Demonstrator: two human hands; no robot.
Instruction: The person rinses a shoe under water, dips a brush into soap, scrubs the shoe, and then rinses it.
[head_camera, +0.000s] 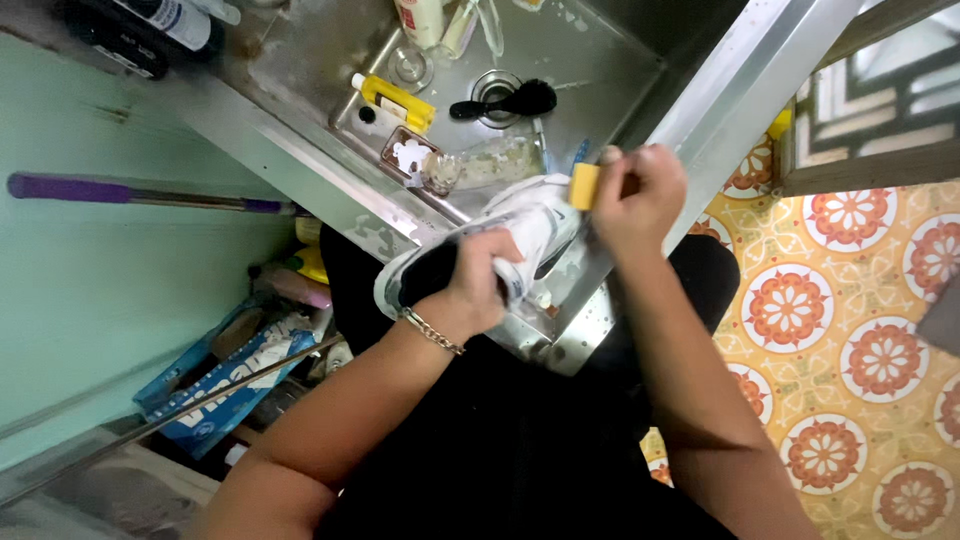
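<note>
Steel sink (600, 60) | white sneaker (520, 225), dark opening | left hand (475, 290) grip holds sneaker | right hand (640, 195) grip holds yellow sponge (584, 186)

Left hand (478, 292) inside white sneaker (520, 225) over steel sink (600, 70), right hand (640, 195) pinching yellow sponge (584, 186) against it

White sneaker (520, 235) with a black opening; yellow sponge (584, 186); silver steel sink (600, 60); black brush (510, 101) — floor tiles (850, 330) yellow with orange-and-white flower medallions; mint-green wall (100, 280); purple handle (70, 188).
</note>
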